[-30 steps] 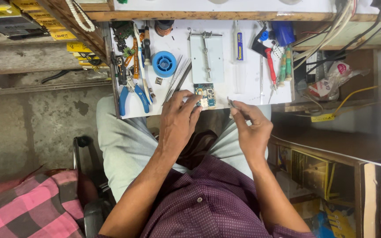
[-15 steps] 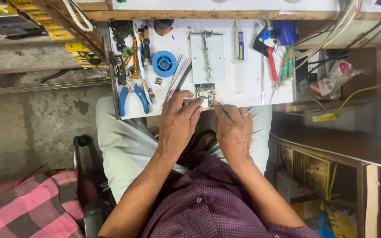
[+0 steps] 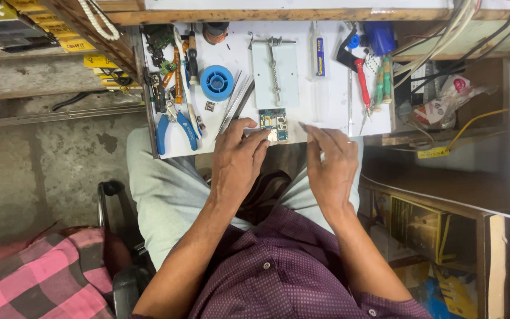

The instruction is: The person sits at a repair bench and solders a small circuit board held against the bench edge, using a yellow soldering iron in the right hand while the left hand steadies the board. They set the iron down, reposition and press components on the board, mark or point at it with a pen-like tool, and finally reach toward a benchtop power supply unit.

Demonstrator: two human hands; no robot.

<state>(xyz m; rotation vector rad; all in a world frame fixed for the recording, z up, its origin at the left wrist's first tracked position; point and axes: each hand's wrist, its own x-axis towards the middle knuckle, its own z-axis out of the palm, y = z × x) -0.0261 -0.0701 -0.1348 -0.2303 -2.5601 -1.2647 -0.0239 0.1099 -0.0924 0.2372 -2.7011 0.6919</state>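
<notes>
a: where is the circuit board (image 3: 273, 123) sitting?

b: flat on the white worktop (image 3: 332, 88), right at its near edge, about midway along, just below the grey metal holder plate (image 3: 274, 74).

a: and the hands?

b: the left hand (image 3: 238, 162) has its fingertips on the board's near left corner, pinching something small and pale there; i cannot tell what it is. the right hand (image 3: 332, 168) rests on the near edge just right of the board, fingers loosely spread, closed on nothing i can make out. the two hands are apart, the board between them.

a: how far along does the work look?

b: early or midway, i'd judge. the board is bare and out of any casing, not clamped in the holder, and no tool is in either hand. the blue-handled pliers (image 3: 174, 127) by the left edge, the blue solder spool (image 3: 216, 82), the tweezers (image 3: 235, 101) beside it and the red screwdriver (image 3: 362, 85) toward the right edge all lie untouched.

a: so the repair itself remains?

b: as far as shows, yes.
</notes>
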